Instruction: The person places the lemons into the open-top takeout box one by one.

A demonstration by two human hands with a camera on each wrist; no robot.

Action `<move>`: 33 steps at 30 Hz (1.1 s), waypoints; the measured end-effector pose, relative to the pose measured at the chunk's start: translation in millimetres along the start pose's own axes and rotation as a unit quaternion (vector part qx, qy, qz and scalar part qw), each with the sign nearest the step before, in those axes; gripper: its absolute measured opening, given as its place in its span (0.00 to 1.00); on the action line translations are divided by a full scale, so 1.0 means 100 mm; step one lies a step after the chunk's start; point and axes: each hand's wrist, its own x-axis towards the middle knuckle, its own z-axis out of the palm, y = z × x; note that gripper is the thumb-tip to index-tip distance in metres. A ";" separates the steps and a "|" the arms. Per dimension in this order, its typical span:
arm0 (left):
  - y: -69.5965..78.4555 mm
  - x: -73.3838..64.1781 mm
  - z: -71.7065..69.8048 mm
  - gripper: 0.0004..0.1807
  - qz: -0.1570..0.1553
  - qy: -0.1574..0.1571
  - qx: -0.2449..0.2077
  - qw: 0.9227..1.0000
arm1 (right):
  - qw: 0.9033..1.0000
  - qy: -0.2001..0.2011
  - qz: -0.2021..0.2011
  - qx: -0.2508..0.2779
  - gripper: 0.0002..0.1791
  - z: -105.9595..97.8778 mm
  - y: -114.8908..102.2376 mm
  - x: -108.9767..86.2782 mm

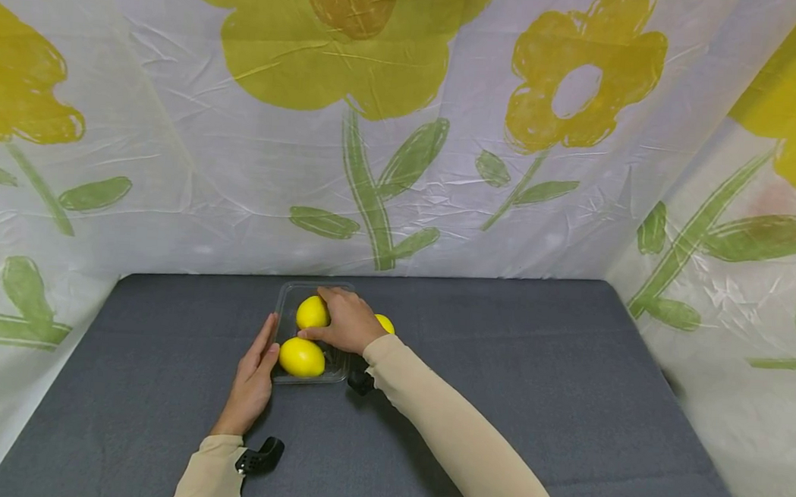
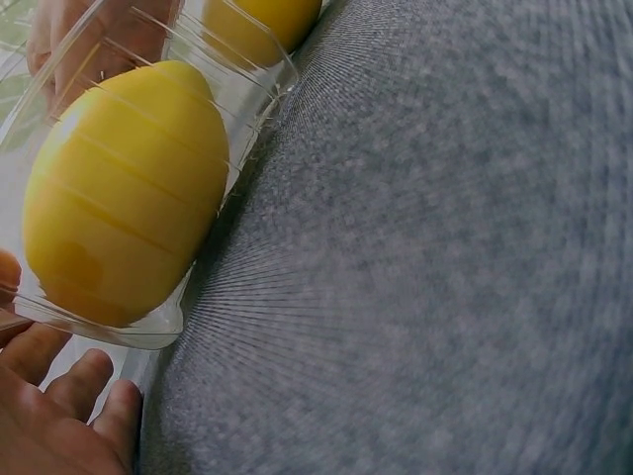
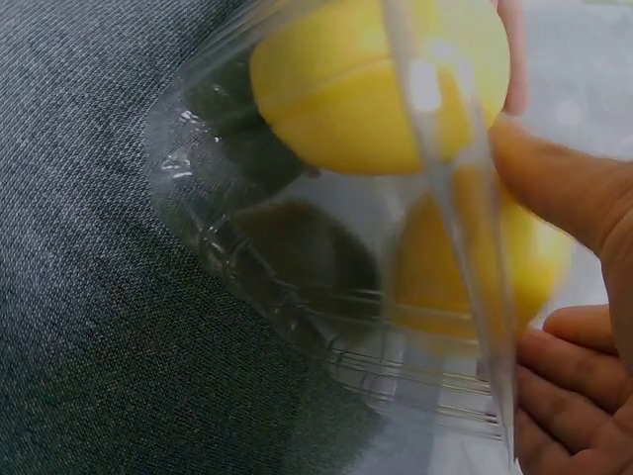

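A clear plastic container (image 1: 335, 380) stands near the back of the grey table. Inside it are two yellow lemons, the near lemon (image 1: 301, 357) and the far lemon (image 1: 312, 312). My right hand (image 1: 347, 321) reaches over the container's right side and grips the far lemon, thumb on the near side and fingers curved round the other. Flat along the left wall, my left hand (image 1: 250, 384) touches the container with its fingers extended; in the left wrist view its fingers (image 2: 79, 384) lie by the rim. A third lemon (image 1: 385, 324) is partly hidden behind my right wrist.
Grey cloth covers the table (image 1: 500, 376). Behind and beside it hangs a white curtain (image 1: 237, 185) printed with yellow flowers. A black wrist camera (image 1: 260, 457) sits on the left wrist, another black camera (image 1: 360, 381) under the right one, near the container's right edge.
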 end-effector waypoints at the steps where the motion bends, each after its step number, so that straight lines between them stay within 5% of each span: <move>1: 0.00 0.00 0.00 0.30 0.000 0.000 0.001 1.000 | 1.000 0.000 0.001 0.000 0.45 0.00 0.00 0.00; 18: 0.01 0.01 -0.01 0.30 -0.005 -0.001 -0.001 1.000 | 0.999 0.017 -0.004 0.038 0.43 -0.08 0.02 -0.07; 33: 0.01 0.01 0.01 0.30 -0.005 0.007 0.002 1.000 | 0.991 0.067 0.004 0.116 0.46 -0.34 0.36 -0.51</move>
